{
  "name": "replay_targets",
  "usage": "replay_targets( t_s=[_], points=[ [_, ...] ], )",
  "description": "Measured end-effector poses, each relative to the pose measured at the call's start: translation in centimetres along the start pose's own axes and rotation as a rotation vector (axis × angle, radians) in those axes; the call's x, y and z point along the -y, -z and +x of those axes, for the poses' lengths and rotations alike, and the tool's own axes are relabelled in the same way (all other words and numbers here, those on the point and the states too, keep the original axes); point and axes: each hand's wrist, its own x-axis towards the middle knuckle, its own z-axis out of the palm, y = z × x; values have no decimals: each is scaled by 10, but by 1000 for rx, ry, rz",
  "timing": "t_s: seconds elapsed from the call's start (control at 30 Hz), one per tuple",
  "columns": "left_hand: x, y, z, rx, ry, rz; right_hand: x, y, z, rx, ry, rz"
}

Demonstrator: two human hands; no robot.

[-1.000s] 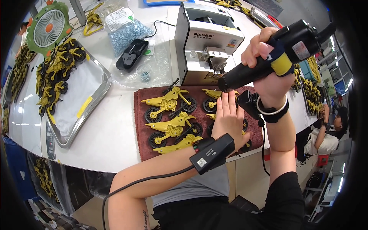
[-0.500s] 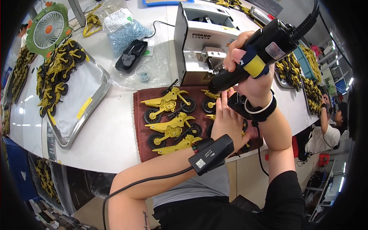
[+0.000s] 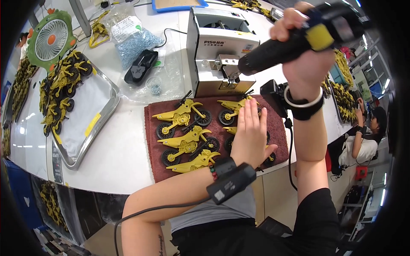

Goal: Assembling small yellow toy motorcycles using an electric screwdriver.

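Note:
My right hand [image 3: 307, 70] grips a black electric screwdriver [image 3: 275, 53] with a yellow band around its body. The driver is tilted, its bit end at the small metal outlet of a white screw feeder [image 3: 204, 81]. Flat and open, my left hand [image 3: 250, 138] lies over yellow toy motorcycles on the right half of a dark red towel [image 3: 273, 121], partly covering them. A further column of yellow toy motorcycles [image 3: 175, 116] with black wheels lies left of that hand. Whether my left fingers press on a toy is hard to see.
At left, a metal tray [image 3: 109, 104] holds a pile of toy motorcycles beside a green fan [image 3: 52, 40]. A bag of blue screws [image 3: 136, 47], a black device [image 3: 141, 67] and a small clear cup [image 3: 153, 87] lie behind the towel. A co-worker [image 3: 361, 145] sits at far right.
My right hand has lifted the screwdriver up and away from the toys, bringing its bit to the feeder outlet. My left hand stays over the toys, its fingers a little more upright.

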Motion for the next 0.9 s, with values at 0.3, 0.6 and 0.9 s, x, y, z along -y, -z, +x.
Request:
replay_targets(
  t_s=[0.3, 0.6, 0.9],
  points=[
    [-47, 64, -29, 227, -187, 208, -3, -44, -6, -344, -116, 13],
    [-9, 78, -41, 291, -325, 264, 58, -32, -87, -182, -165, -147],
    [52, 56, -5, 214, -150, -15, 46, -37, -108, -228, -217, -122]
  ],
)
